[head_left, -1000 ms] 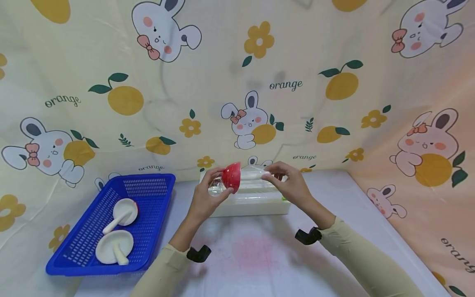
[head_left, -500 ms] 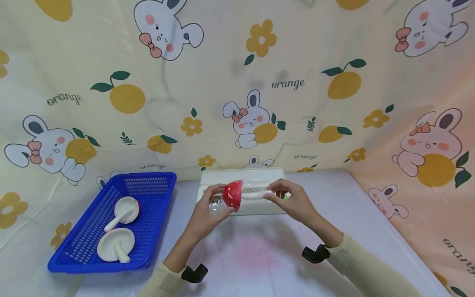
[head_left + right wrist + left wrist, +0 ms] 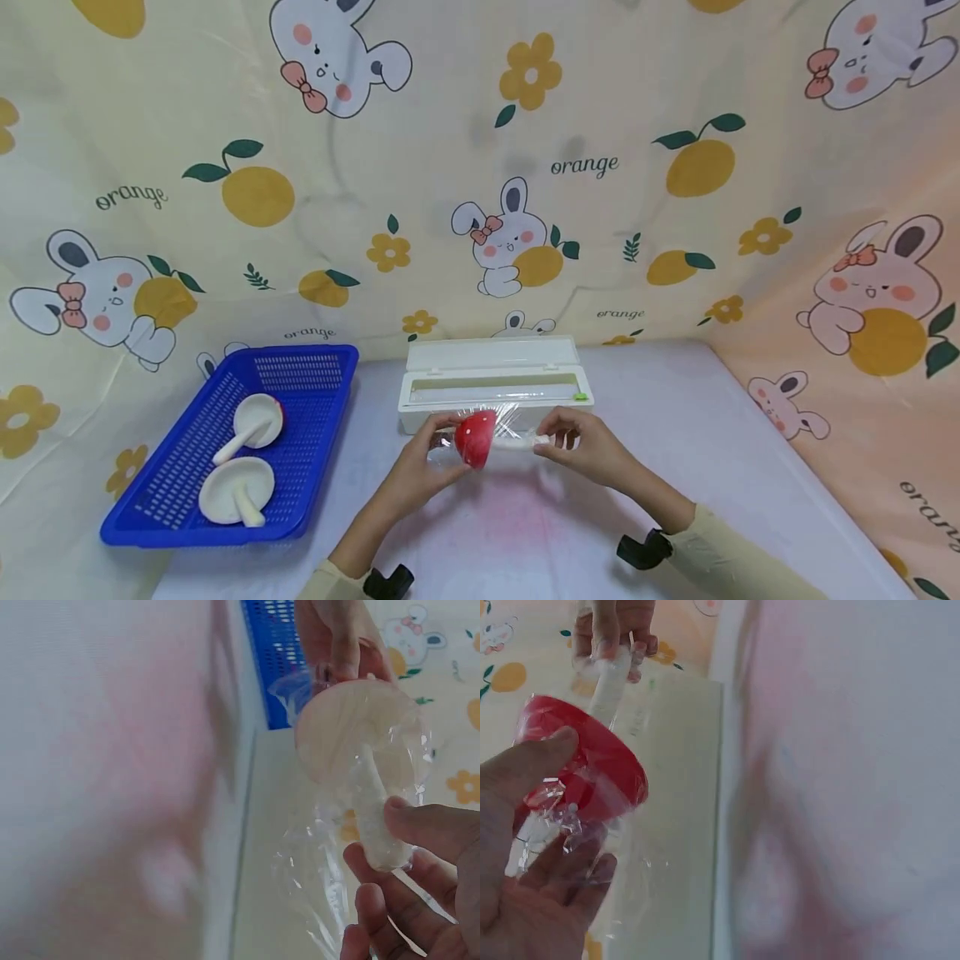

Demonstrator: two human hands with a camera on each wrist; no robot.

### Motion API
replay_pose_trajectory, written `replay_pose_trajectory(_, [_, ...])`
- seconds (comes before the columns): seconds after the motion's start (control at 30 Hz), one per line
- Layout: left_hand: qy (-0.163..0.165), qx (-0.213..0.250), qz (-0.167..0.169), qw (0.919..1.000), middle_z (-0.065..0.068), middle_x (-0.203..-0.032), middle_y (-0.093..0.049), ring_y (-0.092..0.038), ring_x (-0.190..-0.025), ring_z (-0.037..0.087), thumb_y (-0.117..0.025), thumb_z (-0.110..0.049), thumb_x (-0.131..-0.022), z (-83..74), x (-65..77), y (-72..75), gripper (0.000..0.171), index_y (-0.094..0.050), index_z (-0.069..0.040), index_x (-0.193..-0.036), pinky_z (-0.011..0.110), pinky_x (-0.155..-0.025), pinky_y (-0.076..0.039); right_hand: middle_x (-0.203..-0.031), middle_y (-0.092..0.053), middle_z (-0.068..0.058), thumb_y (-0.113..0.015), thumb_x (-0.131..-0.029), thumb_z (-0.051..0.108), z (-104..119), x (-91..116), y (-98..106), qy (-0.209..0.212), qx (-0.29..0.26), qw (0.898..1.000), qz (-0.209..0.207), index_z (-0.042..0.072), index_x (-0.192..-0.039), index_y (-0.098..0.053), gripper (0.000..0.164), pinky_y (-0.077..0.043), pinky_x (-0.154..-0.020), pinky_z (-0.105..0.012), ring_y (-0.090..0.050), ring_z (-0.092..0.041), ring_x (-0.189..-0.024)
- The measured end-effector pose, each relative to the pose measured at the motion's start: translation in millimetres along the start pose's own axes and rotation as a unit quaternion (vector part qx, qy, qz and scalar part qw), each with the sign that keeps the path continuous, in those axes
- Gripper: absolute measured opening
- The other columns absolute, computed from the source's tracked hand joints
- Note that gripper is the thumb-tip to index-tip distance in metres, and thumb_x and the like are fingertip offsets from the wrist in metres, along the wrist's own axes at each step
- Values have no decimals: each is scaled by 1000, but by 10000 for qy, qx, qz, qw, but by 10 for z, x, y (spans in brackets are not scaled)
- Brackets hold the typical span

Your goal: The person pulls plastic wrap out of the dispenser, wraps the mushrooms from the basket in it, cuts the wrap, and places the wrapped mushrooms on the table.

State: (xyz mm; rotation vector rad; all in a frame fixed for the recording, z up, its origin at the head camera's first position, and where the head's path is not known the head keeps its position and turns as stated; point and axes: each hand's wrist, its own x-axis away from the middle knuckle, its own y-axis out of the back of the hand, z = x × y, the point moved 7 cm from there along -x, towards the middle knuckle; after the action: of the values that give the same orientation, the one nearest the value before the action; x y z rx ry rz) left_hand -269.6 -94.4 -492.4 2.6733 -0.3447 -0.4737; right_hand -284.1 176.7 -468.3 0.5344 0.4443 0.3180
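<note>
A toy mushroom (image 3: 475,439) with a red, white-dotted cap and a white stem lies sideways between my hands, with clear cling film (image 3: 322,855) around it. My left hand (image 3: 414,479) holds the cap, thumb on the red side in the left wrist view. At the other end, my right hand (image 3: 588,446) pinches the stem (image 3: 375,814) and film between thumb and fingers. Loose film trails below the cap. Right behind the mushroom stands a white cling film dispenser (image 3: 495,354), its lid raised and a green slider (image 3: 581,397) at its right end.
To the left, a blue plastic basket (image 3: 318,433) holds two more mushrooms, a smaller one (image 3: 258,417) and a wider one (image 3: 236,492), stems up. A white cloth with a pink stain covers the table (image 3: 517,542). Behind hangs a patterned curtain (image 3: 450,150).
Both hands have brought the wrapped mushroom down and toward me, from over the dispenser to in front of it. The dispenser's slot and raised lid now show.
</note>
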Motion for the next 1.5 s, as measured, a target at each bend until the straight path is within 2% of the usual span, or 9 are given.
replay_pose_trajectory(0.13, [-133, 96, 187, 9997, 8, -141, -63, -65, -129, 35, -93, -1, -81, 105, 2, -47, 72, -55, -11, -142, 55, -110, -52, -94, -71, 2, -92, -86, 15, -116, 21, -79, -32, -84, 9999, 130, 15, -101, -74, 23, -53, -67, -26, -61, -10, -77])
replay_pose_trajectory(0.3, [-262, -186, 204, 9993, 9, -140, -64, -66, -129, 36, -92, -3, -82, 175, -24, -83, 70, -55, -11, -141, 53, -107, -55, -94, -71, 2, -93, -85, 11, -257, 7, -160, -196, -23, 9996, 204, 16, -99, -75, 23, -53, -68, -26, -61, -8, -76])
replay_pose_trajectory(0.53, [4, -403, 207, 9990, 4, -144, -61, -61, -135, 30, -93, -5, -82, 226, -84, -115, 72, -55, -16, -142, 49, -109, -54, -98, -74, -1, -91, -86, 9, -369, -30, -235, -64, 333, 9990, 298, 10, -104, -73, 25, -53, -67, -25, -60, -7, -76])
replay_pose_trajectory(0.73, [-20, -684, 122, 9976, 6, -143, -61, -62, -133, 30, -94, -2, -80, 231, -127, -122, 71, -55, -14, -139, 49, -108, -54, -99, -74, -2, -91, -87, 13, -385, -71, -281, -8, 1075, 9936, 337, 9, -104, -74, 24, -51, -66, -24, -60, -9, -78])
replay_pose_trajectory(1.0, [-223, -1002, 143, 9946, 7, -138, -61, -61, -131, 29, -94, 1, -78, 198, -168, -165, 67, -56, -10, -133, 48, -108, -55, -103, -68, 3, -95, -82, 15, -338, -93, -312, -86, 2310, 9729, -111, 17, -97, -74, 26, -55, -72, -32, -61, -17, -89])
replay_pose_trajectory(1.07, [-149, -1100, 166, 9937, 6, -138, -60, -59, -133, 28, -94, -1, -79, 189, -172, -179, 67, -56, -13, -133, 48, -108, -55, -103, -66, 3, -95, -82, 15, -331, -93, -326, -95, 2482, 9686, -138, 17, -98, -73, 28, -56, -74, -34, -62, -18, -93])
replay_pose_trajectory(1.23, [-51, -1357, 205, 9905, 2, -139, -59, -56, -137, 25, -95, -5, -79, 211, -176, -218, 71, -54, -18, -135, 48, -113, -51, -100, -66, 2, -92, -85, 14, -376, -99, -359, -427, 2410, 9695, 82, 17, -103, -71, 28, -56, -74, -34, -62, -17, -88])
replay_pose_trajectory(1.37, [-178, -1610, 147, 9867, -3, -144, -58, -54, -139, 23, -98, -8, -77, 225, -151, -248, 80, -52, -22, -142, 49, -114, -50, -102, -68, 3, -91, -87, 14, -442, -73, -363, -783, 2201, 9720, 246, 18, -105, -71, 27, -56, -76, -34, -61, -16, -87])
replay_pose_trajectory(1.5, [-346, -1872, 106, 9816, -4, -145, -58, -52, -139, 23, -99, -10, -75, 202, -117, -254, 86, -51, -21, -146, 50, -114, -50, -106, -70, 2, -88, -90, 13, -452, -23, -338, -760, 1985, 9764, 375, 16, -110, -71, 27, -54, -74, -29, -59, -14, -85])
